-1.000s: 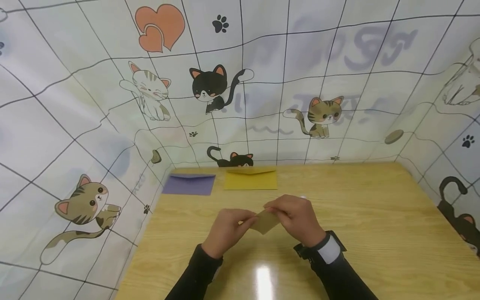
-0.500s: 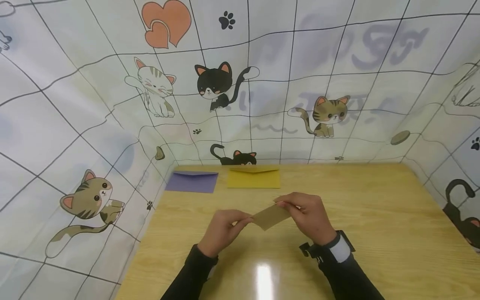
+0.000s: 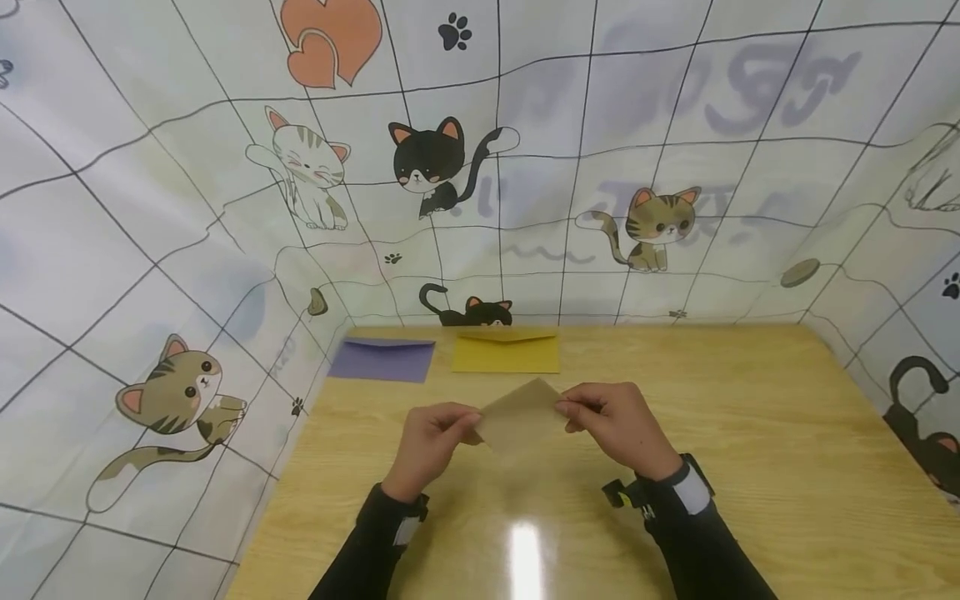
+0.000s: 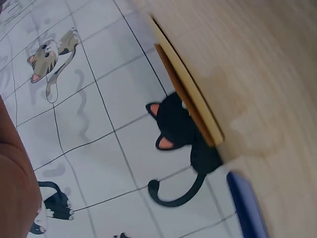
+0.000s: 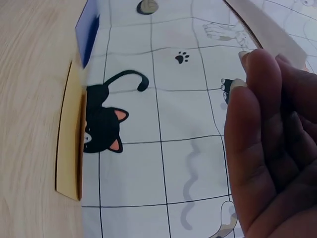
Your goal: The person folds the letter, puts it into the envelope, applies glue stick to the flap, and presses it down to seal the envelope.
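A tan piece of paper (image 3: 521, 419) is held up between the two hands in the head view, over the middle of the table. My left hand (image 3: 429, 446) pinches its left edge with thumb and fingers. At the opposite edge, my right hand (image 3: 621, 427) pinches the paper near a corner. The paper is tilted, with one corner pointing up and away. In the right wrist view the fingertips of the right hand (image 5: 270, 144) come close together, and a pale paper edge (image 5: 270, 32) shows beyond them. Only part of the left hand (image 4: 17, 183) appears in the left wrist view.
A purple envelope (image 3: 382, 361) and a yellow envelope (image 3: 506, 354) lie side by side at the back left of the wooden table (image 3: 750, 433). Behind them and along both sides hangs a white cloth (image 3: 540, 192) printed with cats.
The paper has turned and now shows a broader face, one corner raised toward the back. My left hand has shifted left and slightly up; the right has tilted with the paper.
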### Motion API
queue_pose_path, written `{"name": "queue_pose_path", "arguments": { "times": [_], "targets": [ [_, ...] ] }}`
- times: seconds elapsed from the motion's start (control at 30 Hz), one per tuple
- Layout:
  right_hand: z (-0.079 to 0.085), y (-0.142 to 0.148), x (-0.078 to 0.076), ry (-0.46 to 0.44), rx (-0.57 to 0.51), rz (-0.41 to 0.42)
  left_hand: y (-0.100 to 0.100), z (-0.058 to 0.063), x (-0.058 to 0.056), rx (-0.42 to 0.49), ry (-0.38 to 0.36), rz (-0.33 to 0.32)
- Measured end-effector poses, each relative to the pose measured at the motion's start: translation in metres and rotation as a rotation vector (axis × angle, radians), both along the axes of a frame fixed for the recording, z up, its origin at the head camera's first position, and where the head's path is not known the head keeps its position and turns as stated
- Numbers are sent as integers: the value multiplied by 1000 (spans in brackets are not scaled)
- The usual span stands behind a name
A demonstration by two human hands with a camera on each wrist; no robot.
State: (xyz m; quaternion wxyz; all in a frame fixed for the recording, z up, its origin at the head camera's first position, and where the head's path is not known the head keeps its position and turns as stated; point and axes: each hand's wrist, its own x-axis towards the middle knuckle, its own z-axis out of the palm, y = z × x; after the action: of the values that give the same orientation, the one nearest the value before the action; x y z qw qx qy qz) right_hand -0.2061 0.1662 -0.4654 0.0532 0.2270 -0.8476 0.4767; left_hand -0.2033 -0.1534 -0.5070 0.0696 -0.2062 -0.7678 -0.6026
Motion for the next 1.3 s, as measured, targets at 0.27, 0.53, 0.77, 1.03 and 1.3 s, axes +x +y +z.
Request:
{"name": "queue_pose_path", "arguments": {
  "times": [0.27,0.53,0.77,1.03,1.3],
  "targets": [
    [3,7,-3,-109,-24,40,-1,-2,-4,65,-158,-115],
    [4,15,-5,-173,-69,66,-5,-9,-12,128,-239,-63],
    [-2,9,-10,-190,-116,13,2,-15,-12,321,-355,39],
    [-9,-11,-15,-316,-196,-13,20,-15,-4,469,-436,73],
    [-11,-13,-12,-241,-294,-61,16,-15,-8,277,-393,-21]
  ]
}}
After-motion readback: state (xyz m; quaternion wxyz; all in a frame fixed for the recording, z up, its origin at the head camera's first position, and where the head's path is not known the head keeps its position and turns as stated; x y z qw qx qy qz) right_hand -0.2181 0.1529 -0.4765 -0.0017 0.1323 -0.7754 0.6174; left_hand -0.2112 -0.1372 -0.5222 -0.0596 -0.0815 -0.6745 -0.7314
